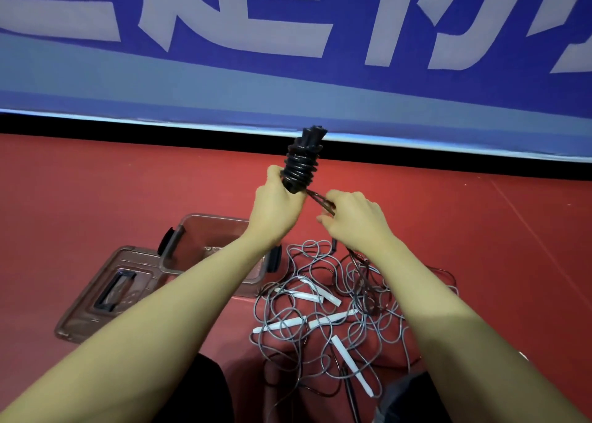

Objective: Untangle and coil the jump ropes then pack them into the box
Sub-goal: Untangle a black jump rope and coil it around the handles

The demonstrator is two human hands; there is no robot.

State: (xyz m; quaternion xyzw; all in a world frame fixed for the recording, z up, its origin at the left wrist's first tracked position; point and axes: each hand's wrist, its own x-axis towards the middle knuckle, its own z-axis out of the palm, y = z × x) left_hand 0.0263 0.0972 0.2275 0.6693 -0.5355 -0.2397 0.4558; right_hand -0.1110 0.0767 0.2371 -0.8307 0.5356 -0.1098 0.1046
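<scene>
Red sports flooring fills the scene, with a blue banner with pale lettering standing along its far edge.

From the head camera, the left hand is wrapped round the lower end of a dark jump rope wound in tight turns around its black handles, and that bundle sticks up and away above the fist. Just to the right of that grip, the right hand pinches the loose dark cord that runs from the bottom of the bundle, its fingers curled on the strand. From there the cord drops down toward the heap below.

Under the right wrist lies the tangle of grey jump ropes with white handles, spread on the floor and not yet sorted. Below the left forearm sits the clear plastic storage box with black clips, open, with its clear lid flat beside it.

Looks like the coiling step on one rope, nearly wound up. The next move calls for feeding the remaining cord round the bundle under steady tension, likely tucking the end, then lowering it into the box.
</scene>
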